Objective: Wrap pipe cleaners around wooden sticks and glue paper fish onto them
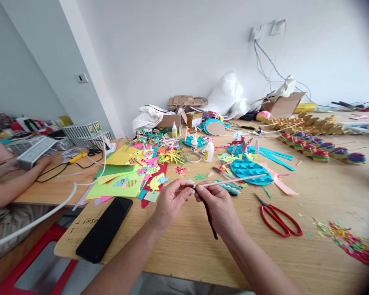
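In the centre of the frame, the right hand [217, 204] pinches a thin pale stick [233, 180] and a hanging dark strip [209, 218]. The left hand [171, 201] pinches the stick's left end. Red-handled scissors [268, 206] lie at lower right, a black smartphone [104, 229] at lower left.

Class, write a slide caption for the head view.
Left hand and right hand hold a pale stick and dark strip above a wooden table, red-handled scissors nearby.
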Demonstrator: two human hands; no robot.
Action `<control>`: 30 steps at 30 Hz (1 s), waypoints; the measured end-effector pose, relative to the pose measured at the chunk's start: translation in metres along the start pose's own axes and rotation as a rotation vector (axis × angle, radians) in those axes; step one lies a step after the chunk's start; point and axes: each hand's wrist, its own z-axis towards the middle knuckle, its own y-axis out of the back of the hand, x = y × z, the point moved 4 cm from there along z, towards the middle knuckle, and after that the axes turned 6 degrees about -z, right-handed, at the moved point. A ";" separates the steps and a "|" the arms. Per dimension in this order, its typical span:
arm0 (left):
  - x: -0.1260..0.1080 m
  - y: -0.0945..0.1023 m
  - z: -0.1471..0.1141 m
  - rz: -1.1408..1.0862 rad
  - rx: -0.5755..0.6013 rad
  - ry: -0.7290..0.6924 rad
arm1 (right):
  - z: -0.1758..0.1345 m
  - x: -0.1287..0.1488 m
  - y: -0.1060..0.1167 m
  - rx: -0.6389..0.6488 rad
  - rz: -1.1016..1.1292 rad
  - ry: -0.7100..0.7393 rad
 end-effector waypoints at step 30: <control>-0.042 -0.001 -0.013 0.017 0.318 0.017 | 0.009 0.071 0.009 0.898 -0.703 -0.256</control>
